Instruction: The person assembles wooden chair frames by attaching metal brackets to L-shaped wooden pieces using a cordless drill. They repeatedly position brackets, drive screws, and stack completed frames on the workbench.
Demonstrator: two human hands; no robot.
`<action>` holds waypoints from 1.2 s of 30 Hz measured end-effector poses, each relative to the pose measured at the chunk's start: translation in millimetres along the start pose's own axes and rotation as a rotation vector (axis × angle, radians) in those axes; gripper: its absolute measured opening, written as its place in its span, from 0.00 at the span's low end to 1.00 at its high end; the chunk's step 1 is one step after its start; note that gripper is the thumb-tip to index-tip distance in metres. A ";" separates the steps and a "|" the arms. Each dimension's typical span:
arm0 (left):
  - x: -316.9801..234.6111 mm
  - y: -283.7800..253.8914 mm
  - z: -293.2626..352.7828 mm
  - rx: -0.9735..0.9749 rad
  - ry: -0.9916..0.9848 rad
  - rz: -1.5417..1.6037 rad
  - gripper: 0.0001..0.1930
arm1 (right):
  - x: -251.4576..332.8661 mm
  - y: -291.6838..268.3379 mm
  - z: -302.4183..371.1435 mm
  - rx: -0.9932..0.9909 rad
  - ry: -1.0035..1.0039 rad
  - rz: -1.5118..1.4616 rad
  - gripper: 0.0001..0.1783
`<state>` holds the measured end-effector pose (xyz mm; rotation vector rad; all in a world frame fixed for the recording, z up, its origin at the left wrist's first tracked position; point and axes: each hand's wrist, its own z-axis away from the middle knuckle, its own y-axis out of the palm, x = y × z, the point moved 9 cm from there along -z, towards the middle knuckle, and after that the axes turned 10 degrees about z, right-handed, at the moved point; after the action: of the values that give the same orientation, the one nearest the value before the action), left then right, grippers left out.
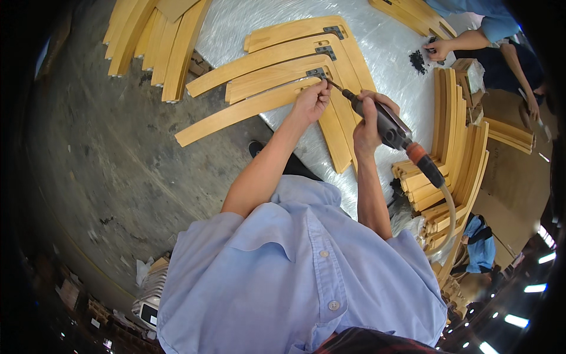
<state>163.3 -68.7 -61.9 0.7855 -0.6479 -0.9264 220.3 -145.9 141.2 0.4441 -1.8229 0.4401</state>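
Observation:
My right hand (370,121) is wrapped round a dark air-powered screwdriver (389,124) with an orange collar and a hose at its back end. The driver's thin bit points up and left, toward the fingertips of my left hand (312,101). Those fingers are pinched together by the bit's tip; whatever they hold is hidden. Just beyond them sits a black metal bracket (316,73) at the corner of a curved, L-shaped wooden frame (268,79). Another such wooden piece (242,114) lies nearest me, partly under my left hand. Farther frames carry similar brackets (325,53).
The frames rest on a table with a shiny, film-like cover (407,29); their long arms overhang its left edge. Stacked wooden parts stand at the right (454,118) and far left (171,47). A co-worker's hand (437,49) is by a pile of small black parts (418,61).

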 end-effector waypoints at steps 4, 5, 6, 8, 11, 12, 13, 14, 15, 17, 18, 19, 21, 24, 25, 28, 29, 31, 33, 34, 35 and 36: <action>-14.1 -13.3 -20.5 0.000 0.042 0.003 0.06 | -21.6 17.8 -8.2 0.043 0.060 0.011 0.13; -16.7 -14.1 -22.8 -0.001 0.058 -0.009 0.06 | -25.3 20.0 -9.6 0.046 0.064 0.022 0.13; -19.2 -15.0 -24.9 -0.002 0.073 -0.021 0.06 | -28.9 21.8 -11.0 0.048 0.068 0.033 0.13; -20.2 -15.2 -28.1 -0.023 0.084 -0.004 0.06 | -33.5 25.9 -14.0 0.055 0.056 0.057 0.13; -20.0 -15.3 -31.0 -0.051 0.108 0.004 0.06 | -33.6 28.8 -17.7 0.059 0.060 0.090 0.13; -20.0 -15.4 -31.4 -0.059 0.117 0.004 0.06 | -33.3 29.3 -18.7 0.059 0.065 0.101 0.13; -20.5 -15.5 -32.0 -0.055 0.117 0.010 0.06 | -34.0 29.4 -20.0 0.050 0.058 0.077 0.13; -21.0 -15.5 -32.4 -0.050 0.116 0.015 0.06 | -35.5 29.5 -22.0 0.040 0.050 0.054 0.13; -21.3 -15.7 -32.7 -0.046 0.115 0.021 0.05 | -36.3 29.4 -23.1 0.030 0.043 0.031 0.13; -22.0 -17.4 -32.4 -0.067 0.113 0.024 0.05 | -39.0 31.0 -23.8 0.027 0.051 0.048 0.13; -22.5 -18.2 -32.0 -0.078 0.113 0.026 0.05 | -39.9 31.8 -23.7 0.025 0.054 0.056 0.13; -21.7 -17.8 -32.9 -0.072 0.106 0.031 0.05 | -38.8 32.3 -24.2 0.024 0.048 0.074 0.12; -20.4 -17.3 -34.1 -0.059 0.095 0.042 0.05 | -36.0 33.9 -25.0 0.024 0.036 0.109 0.12; -21.3 -14.6 -34.1 -0.014 0.093 0.032 0.05 | -34.3 39.0 -27.1 0.026 0.031 0.163 0.11; -21.8 -14.1 -30.7 -0.057 0.099 0.004 0.05 | -34.7 41.9 -28.7 0.038 0.023 0.183 0.11; -21.1 -10.0 -16.7 -0.155 0.104 -0.227 0.06 | -42.7 53.0 -37.7 0.064 -0.014 0.216 0.10; -20.7 -7.9 -9.8 -0.165 0.098 -0.402 0.07 | -47.8 58.3 -41.2 0.068 -0.034 0.210 0.09; -25.8 -5.5 10.8 -0.199 0.129 -0.673 0.08 | -44.9 75.7 -40.5 0.092 -0.009 0.123 0.09; -29.3 -5.3 32.3 -0.238 0.178 -0.880 0.09 | -49.8 81.0 -44.3 0.115 -0.076 0.164 0.09; -29.5 -12.0 37.2 -0.228 0.156 -0.925 0.09 | -47.8 86.5 -45.3 0.131 -0.109 0.183 0.09; -30.8 -19.2 42.8 -0.218 0.134 -0.969 0.10 | -46.6 88.0 -45.9 0.130 -0.109 0.165 0.09; -30.4 -25.4 47.2 -0.207 0.113 -1.013 0.10 | -44.9 89.1 -47.7 0.128 -0.108 0.166 0.09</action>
<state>101.8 -65.8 -60.9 0.9753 -0.0002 -1.8128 226.5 -41.6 104.8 0.4117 -1.9515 0.6606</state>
